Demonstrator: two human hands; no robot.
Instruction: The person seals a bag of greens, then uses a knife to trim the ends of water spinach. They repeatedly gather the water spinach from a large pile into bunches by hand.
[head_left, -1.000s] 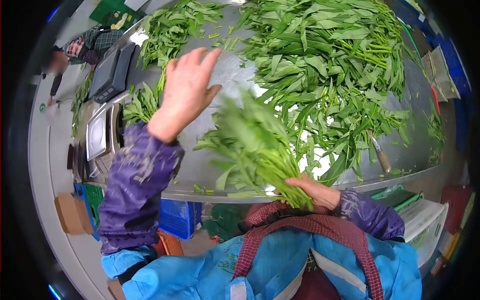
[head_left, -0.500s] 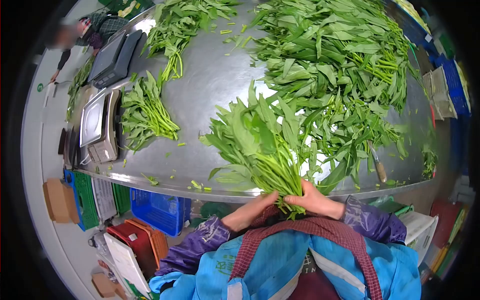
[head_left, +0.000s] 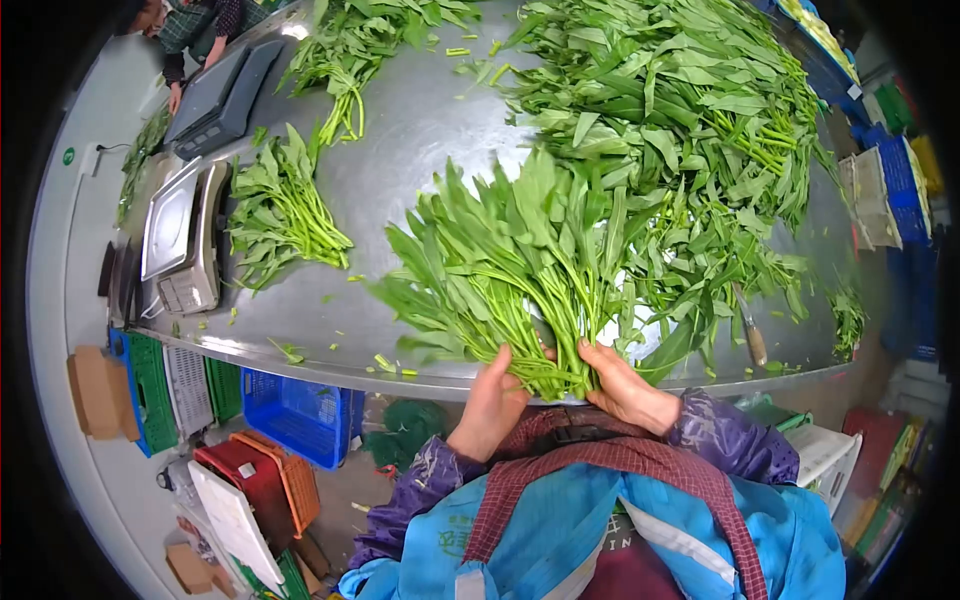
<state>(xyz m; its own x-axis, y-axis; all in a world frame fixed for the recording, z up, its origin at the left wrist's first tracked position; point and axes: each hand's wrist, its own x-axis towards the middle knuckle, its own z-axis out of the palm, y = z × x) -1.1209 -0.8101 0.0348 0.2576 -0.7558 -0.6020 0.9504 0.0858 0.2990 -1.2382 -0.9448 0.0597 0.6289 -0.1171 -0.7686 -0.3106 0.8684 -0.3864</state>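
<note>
A bunch of water spinach (head_left: 510,270) is held between both my hands at the table's near edge, its leaves fanned out away from me. My left hand (head_left: 490,405) grips the left side of the stems, thumb up. From the right, my right hand (head_left: 625,385) is closed round the stem ends. A large heap of water spinach (head_left: 660,110) lies just beyond, with looser stalks (head_left: 690,260) nearer. To the right of my hands lies a knife with a wooden handle (head_left: 756,343), its blade partly under leaves.
On the metal table (head_left: 400,190), a smaller bunch (head_left: 290,215) lies left, near a white scale (head_left: 180,240) and a dark scale (head_left: 222,100). Another pile (head_left: 350,60) sits farther back. A blue crate (head_left: 300,415) stands below the edge. A co-worker's hand (head_left: 175,98) is far left.
The bunch has spread wider, with stems fanned to the left. My left hand has moved left, away from my right. The co-worker's arm at far left has shifted toward the dark scale.
</note>
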